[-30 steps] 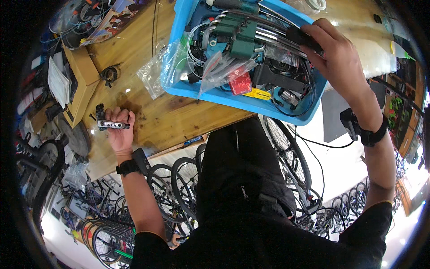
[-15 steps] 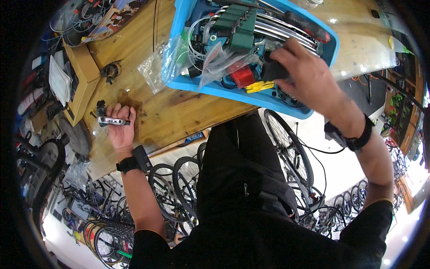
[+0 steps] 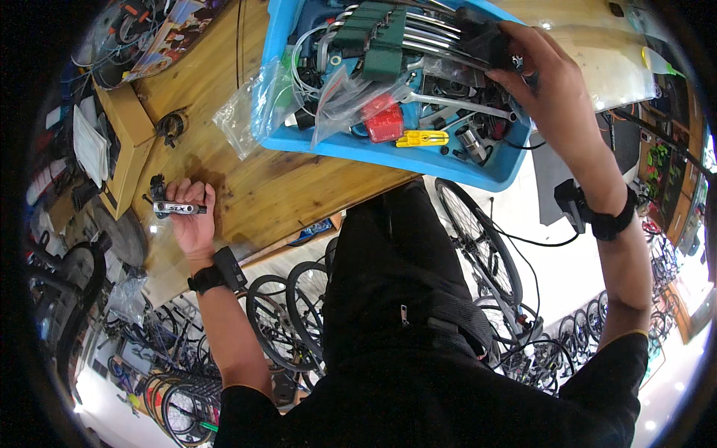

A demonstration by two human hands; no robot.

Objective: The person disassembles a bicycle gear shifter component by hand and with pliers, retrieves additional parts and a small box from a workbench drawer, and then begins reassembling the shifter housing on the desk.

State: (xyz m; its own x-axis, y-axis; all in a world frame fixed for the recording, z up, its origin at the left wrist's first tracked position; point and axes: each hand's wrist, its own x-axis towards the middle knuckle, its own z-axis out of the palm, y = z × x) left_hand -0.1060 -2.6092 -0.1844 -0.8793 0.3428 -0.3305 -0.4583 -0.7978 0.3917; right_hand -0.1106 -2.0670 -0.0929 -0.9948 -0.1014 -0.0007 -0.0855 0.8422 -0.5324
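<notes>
- The wooden bench (image 3: 291, 183) carries the things being handled, its near edge by the person's dark trousers (image 3: 399, 269), so both hands can reach in over it
- The blue tub (image 3: 388, 159) sits at that edge, its right corner jutting past the wood, likely to keep its loose contents together within reach of the right hand
- The cardboard box (image 3: 133, 116) stands beyond the left hand, well apart from the tub
- The silver wrenches in a green holder (image 3: 385, 45) lie across the top of the tub's contents, the holder seemingly there to keep them as one bundle
- The right hand (image 3: 556, 86) is over the tub's right side, fingers half open and bent around the edge of a dark piece (image 3: 482, 41); whether they grip it or only touch it, I cannot tell
- The left hand (image 3: 196, 228) is palm up at the bench's left end, fingers curled closed around a silver part (image 3: 179, 208), which lies crosswise over them, perhaps so that its face shows
</notes>
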